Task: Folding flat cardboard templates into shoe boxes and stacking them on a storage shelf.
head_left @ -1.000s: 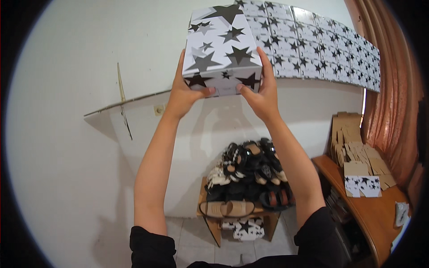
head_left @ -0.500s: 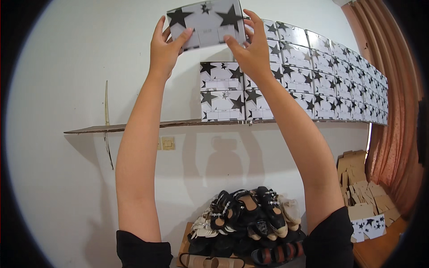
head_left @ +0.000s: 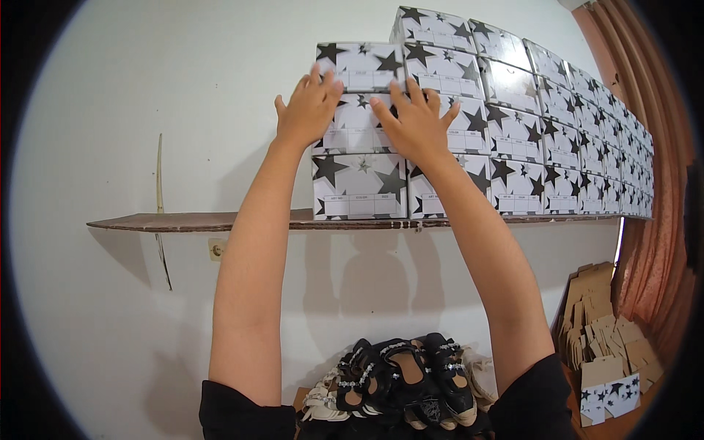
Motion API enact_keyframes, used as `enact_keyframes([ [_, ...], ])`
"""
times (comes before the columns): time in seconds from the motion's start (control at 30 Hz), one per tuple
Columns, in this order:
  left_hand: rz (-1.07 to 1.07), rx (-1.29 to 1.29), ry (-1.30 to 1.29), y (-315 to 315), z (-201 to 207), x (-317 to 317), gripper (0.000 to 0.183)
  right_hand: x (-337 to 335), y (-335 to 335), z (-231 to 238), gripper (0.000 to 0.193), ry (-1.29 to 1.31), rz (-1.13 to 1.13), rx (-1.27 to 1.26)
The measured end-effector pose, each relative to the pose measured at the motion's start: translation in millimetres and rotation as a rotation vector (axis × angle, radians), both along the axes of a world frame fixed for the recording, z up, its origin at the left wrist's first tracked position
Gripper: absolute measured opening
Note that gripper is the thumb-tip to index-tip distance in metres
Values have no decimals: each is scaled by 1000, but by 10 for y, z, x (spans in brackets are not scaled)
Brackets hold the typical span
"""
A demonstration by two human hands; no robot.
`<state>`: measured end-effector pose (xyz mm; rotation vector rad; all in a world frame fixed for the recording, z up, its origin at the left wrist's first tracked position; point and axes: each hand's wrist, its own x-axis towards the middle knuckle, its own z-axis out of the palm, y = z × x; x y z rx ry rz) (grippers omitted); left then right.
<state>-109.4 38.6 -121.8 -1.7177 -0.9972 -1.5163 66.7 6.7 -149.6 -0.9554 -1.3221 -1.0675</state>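
Note:
A white shoe box with black stars (head_left: 359,64) sits on top of the leftmost stack, above two like boxes. My left hand (head_left: 312,110) is open, its fingertips at the lower left of this top box. Against the stack's right side, my right hand (head_left: 418,121) is open too, fingers spread in front of the top and middle boxes and the neighbouring column. Neither hand grips anything. Under them, the bottom box (head_left: 359,187) of the stack rests on the brown wall shelf (head_left: 183,221).
More starred boxes (head_left: 513,86) stand in columns to the right, up to the pinkish curtain (head_left: 645,279). Below lies a pile of black and white shoes (head_left: 403,374). Flattened cardboard (head_left: 598,323) leans at the lower right. A wall socket (head_left: 217,249) sits under the shelf.
The shoe box that both hands held up in the air now stands on the left stack. My hands have come down and let go of it; the view has shifted slightly.

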Motion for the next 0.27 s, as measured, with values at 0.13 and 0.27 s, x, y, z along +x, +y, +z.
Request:
enact_keyframes([
  [0.13, -71, 30, 4, 115, -51, 67, 57, 24, -42, -27, 69, -65, -120, -166],
  [0.27, -81, 89, 91, 6, -161, 61, 59, 77, -235, -148, 66, -98, -9, -35],
])
